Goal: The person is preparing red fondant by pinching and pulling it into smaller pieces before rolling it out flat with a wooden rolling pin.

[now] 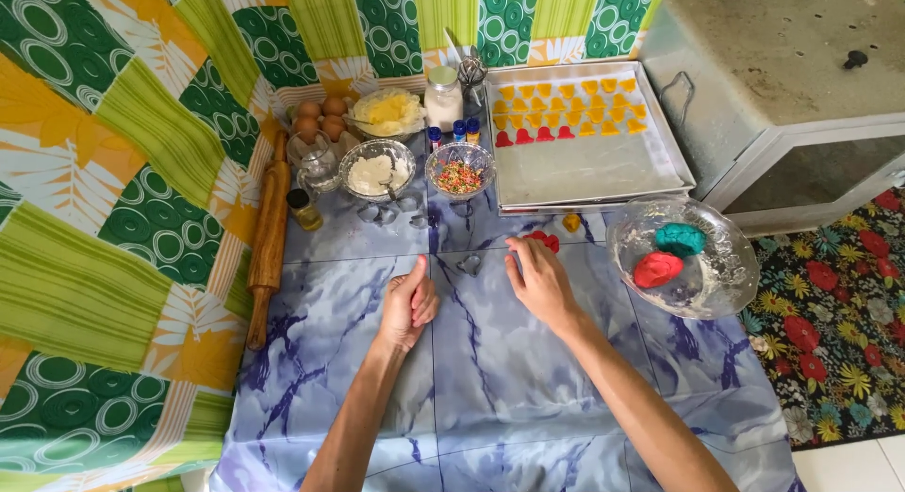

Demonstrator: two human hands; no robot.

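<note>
My left hand (408,305) rests on the blue marbled mat (490,379) on its edge, fingers curled in; I cannot see anything in it. My right hand (539,277) lies flat, palm down, fingers apart, its fingertips beside a small red dough piece (544,238). A small metal heart cutter (468,263) sits between the two hands. A yellow dough bit (571,222) lies just beyond. To the right a glass bowl (726,285) holds a red dough ball (657,269) and a teal one (680,237).
A metal baking tray (584,167) carries rows of yellow and red cut shapes. Behind the mat stand a bowl of sprinkles (459,176), a flour bowl (375,172), eggs (319,116), a jar (443,98), small bottles and several cutters. A wooden rolling pin (268,237) lies at left, a metal box (782,77) at right.
</note>
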